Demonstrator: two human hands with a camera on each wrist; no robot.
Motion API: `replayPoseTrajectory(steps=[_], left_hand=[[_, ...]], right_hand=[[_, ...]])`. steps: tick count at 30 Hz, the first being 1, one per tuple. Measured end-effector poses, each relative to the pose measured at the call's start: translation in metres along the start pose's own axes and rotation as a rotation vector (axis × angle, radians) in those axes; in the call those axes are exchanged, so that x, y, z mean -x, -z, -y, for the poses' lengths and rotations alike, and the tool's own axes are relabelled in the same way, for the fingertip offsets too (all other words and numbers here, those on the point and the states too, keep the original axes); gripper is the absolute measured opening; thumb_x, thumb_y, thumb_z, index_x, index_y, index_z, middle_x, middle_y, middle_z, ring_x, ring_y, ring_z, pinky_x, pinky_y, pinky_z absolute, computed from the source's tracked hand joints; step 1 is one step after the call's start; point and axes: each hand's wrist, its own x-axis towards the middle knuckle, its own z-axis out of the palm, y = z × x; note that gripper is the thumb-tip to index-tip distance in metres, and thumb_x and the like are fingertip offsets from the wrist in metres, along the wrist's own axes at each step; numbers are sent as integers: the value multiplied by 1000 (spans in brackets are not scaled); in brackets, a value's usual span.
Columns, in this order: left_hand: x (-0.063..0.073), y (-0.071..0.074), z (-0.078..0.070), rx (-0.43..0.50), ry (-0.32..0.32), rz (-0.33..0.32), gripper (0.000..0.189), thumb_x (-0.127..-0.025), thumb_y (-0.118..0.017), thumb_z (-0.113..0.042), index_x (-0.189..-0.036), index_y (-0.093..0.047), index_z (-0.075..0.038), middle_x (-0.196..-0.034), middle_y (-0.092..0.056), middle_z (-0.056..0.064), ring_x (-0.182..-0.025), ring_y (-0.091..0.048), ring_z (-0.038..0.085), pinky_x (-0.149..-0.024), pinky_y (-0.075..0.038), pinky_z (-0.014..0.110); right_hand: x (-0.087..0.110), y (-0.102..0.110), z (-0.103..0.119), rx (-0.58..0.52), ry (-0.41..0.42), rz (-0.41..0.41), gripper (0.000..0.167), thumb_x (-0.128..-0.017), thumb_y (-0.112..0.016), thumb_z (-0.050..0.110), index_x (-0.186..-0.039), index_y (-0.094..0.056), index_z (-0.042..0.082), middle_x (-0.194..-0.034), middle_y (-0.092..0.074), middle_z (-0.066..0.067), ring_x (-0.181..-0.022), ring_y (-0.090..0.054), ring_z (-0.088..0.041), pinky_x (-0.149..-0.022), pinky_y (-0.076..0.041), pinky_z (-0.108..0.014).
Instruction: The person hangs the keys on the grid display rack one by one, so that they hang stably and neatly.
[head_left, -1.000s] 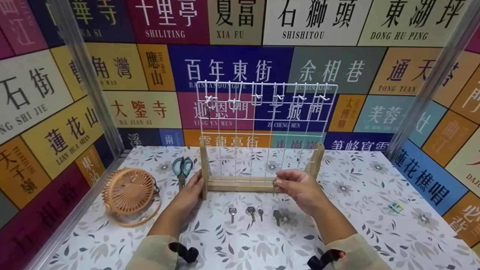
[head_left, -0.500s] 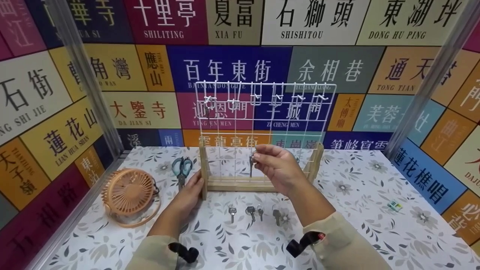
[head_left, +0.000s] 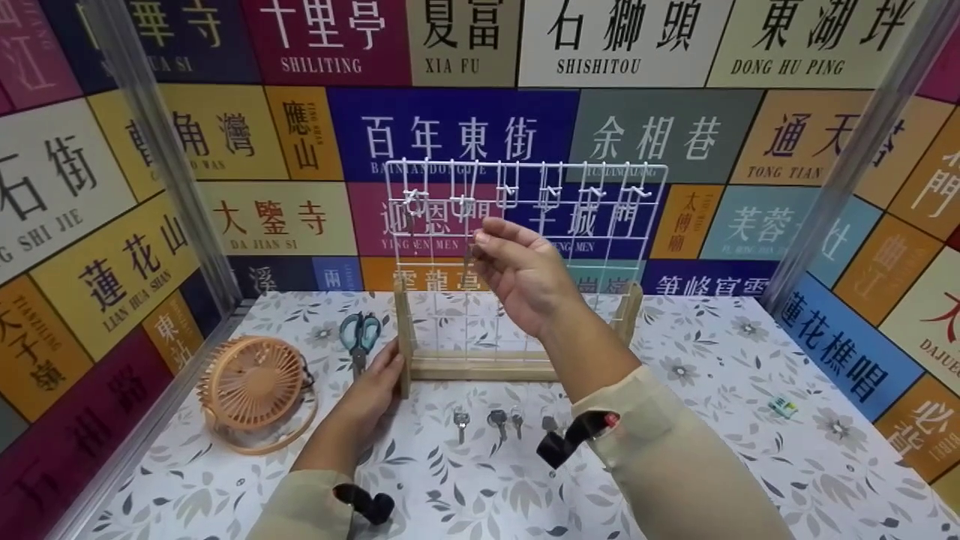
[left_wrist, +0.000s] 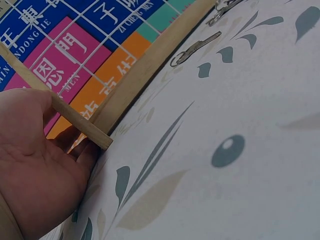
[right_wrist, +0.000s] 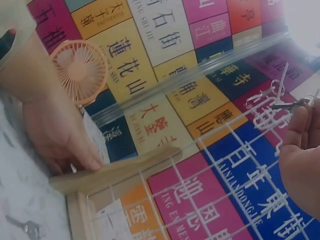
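Coloured place-name signs (head_left: 450, 127) cover the walls; leaf-patterned tabletop (head_left: 750, 435) below. Wire rack (head_left: 525, 163) at centre of the head view, white hooks (head_left: 507, 196) along its top. Leftmost hook bears a hung key (head_left: 409, 217), small and dim from where I stand.

Right hand (head_left: 525, 274) raised before the grid, near the middle of the frame: thumb and fingertips pinched together on a held key (right_wrist: 287, 106). Head view gives only a sliver of it under the fingers; right wrist view, right edge, shows its ring and dark shaft. Whether it touches a hook, I can't tell.

Left hand (left_wrist: 40, 165) low at the rack's left end, thumb and fingers gripping a wooden post (left_wrist: 82, 122). Left wrist view shows the palm and fingers passing behind the post.

Loose keys (head_left: 498, 420) in a row, lower centre of the head view. That view alone takes in scissors (head_left: 360, 334) near the left hand and a green-and-white packet (head_left: 783, 407), far right. Orange fan (head_left: 259, 382), left, reappears upper left in the right wrist view.
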Motion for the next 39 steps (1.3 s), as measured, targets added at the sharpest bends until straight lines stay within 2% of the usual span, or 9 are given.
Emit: replayPoseTrajectory(steps=[9,16,20,25,29,33,39], left_hand=[[0,-1,0,47,-14,11,56,-112,-46,-56,-165,-30,-52,-181,-19,-6,-169,-12,28,-138,-10,53],[1,-1,-2,55,1,2,54,-111,-48,-56,-163,-31,-56,-181,-20,-8,-170,-9,27,-137,-6,55],[1,-2,-2,52,1,9,55,-111,-47,-57,-164,-30,-55,-181,-18,-9,-170,-7,26,-137,-6,55],[0,-2,-2,52,4,6,55,-112,-47,-54,-164,-30,-54,-181,-19,-7,-170,-10,27,-137,-8,54],[-1,-2,-2,43,14,1,55,-113,-46,-52,-165,-30,-53,-181,-19,-4,-169,-12,30,-137,-10,57],[-2,-1,-3,21,28,-11,54,-112,-47,-54,-163,-30,-56,-181,-20,-7,-170,-11,28,-137,-8,58],[-2,-1,-3,13,40,-14,52,-112,-47,-54,-162,-32,-58,-180,-21,-9,-170,-10,27,-136,-8,59]], right_hand=[[-10,-20,10,-68,10,7,16,-102,-66,-2,-109,-75,9,-95,-75,-5,-85,-73,-14,-79,-63,-22],[-14,-24,10,-75,11,9,14,-101,-69,-1,-111,-75,8,-96,-75,-5,-86,-72,-15,-79,-63,-23],[-16,-25,10,-87,13,11,15,-101,-68,-1,-108,-76,9,-95,-75,-5,-84,-72,-15,-78,-63,-23],[-20,-24,9,-87,26,-1,15,-102,-68,-1,-112,-73,8,-94,-75,-5,-84,-72,-14,-79,-63,-22],[-20,-16,4,-88,30,-21,15,-102,-67,-3,-112,-72,7,-93,-75,-5,-83,-72,-13,-77,-63,-21],[-14,2,-5,-52,21,-38,16,-102,-66,-2,-114,-71,7,-95,-73,-4,-85,-71,-13,-79,-62,-21],[7,41,-21,128,25,3,18,-101,-68,-2,-114,-73,8,-99,-74,-4,-92,-72,-15,-86,-63,-25]])
